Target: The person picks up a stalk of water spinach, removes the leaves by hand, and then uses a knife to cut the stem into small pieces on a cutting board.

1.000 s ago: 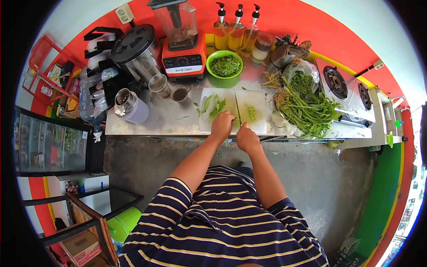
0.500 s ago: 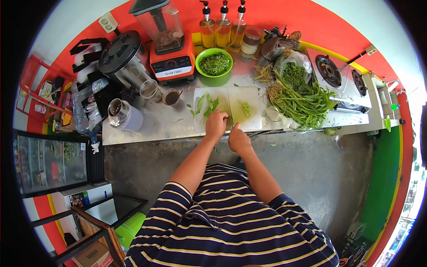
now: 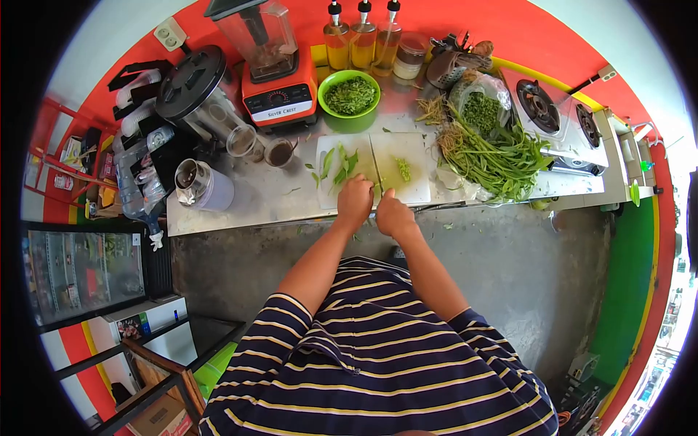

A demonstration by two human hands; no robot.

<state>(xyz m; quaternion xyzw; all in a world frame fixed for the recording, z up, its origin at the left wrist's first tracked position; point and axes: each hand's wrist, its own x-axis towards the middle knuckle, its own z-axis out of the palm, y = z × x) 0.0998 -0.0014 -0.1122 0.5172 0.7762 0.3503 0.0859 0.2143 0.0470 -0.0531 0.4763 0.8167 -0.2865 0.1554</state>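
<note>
My left hand [image 3: 355,199] is closed at the front edge of the white cutting board [image 3: 414,149], just below loose green leaves [image 3: 344,166]; what its fingers hold is hidden. Beside it, my right hand [image 3: 395,216] is wrapped round a knife [image 3: 375,161], whose thin blade points away from me across the board; the handle is hidden in the fist. Small chopped green pieces [image 3: 402,168] lie on the board right of the blade. Behind the board stands a green bowl [image 3: 350,122] full of chopped greens.
Leafy stems [image 3: 494,163] and a plastic bag of greens [image 3: 481,112] lie at the right, before a gas stove [image 3: 563,134]. A blender [image 3: 278,102], pump bottles [image 3: 363,43], a glass of dark liquid [image 3: 280,152] and a metal-topped container [image 3: 211,189] stand behind and left.
My right hand has shifted slightly right and nearer to me. My left hand is slightly higher in view. The whole view has tilted a little.
</note>
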